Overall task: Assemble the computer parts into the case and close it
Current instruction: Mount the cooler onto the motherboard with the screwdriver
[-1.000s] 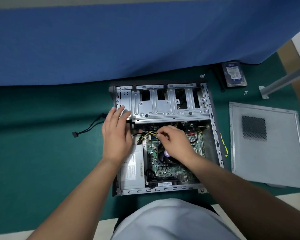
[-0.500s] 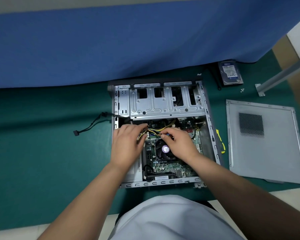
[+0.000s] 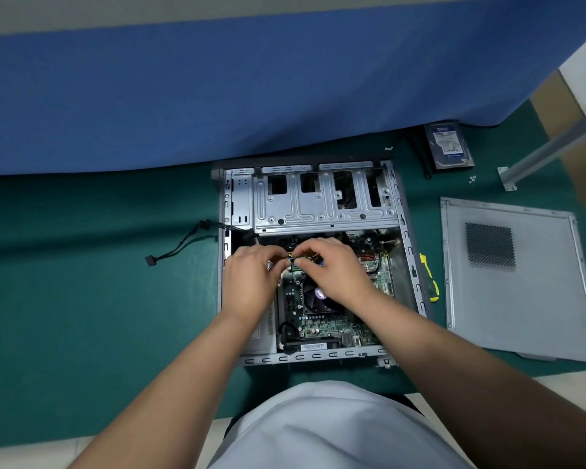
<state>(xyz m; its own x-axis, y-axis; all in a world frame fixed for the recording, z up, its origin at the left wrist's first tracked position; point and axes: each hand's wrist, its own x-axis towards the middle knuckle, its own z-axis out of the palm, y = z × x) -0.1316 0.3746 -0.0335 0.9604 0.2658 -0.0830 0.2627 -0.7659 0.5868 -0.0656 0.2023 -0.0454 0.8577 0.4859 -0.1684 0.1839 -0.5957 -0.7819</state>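
Fingers [image 3: 286,257] of the left hand [image 3: 251,282] and those of the right hand [image 3: 335,269] curl inward and meet over a bundle of coloured wires [image 3: 293,256], pinching it from both sides just above the CPU fan [image 3: 318,294]. The connector itself is hidden under the fingertips, so which plug this is, and whether it is already partly seated, cannot be told for sure; it looks like a power lead being brought to the motherboard [image 3: 322,324].

The case [image 3: 410,265] lies open on its side on the green mat [image 3: 99,299], drive cage [image 3: 322,208] at the far end, board near the person. To do this step well, the plug should be lined up squarely with its socket first, latch side matched, then pressed straight down with one hand while the other keeps the slack wires off the fan blades. Forcing it at a tilt risks bent pins.

Much is left: the hard drive [image 3: 449,145] sits apart on the mat beyond the case, a black cable [image 3: 180,245] trails out of the left side, and the side panel [image 3: 521,282] lies flat to the right, with a yellow-handled tool [image 3: 429,280] between it and the case.
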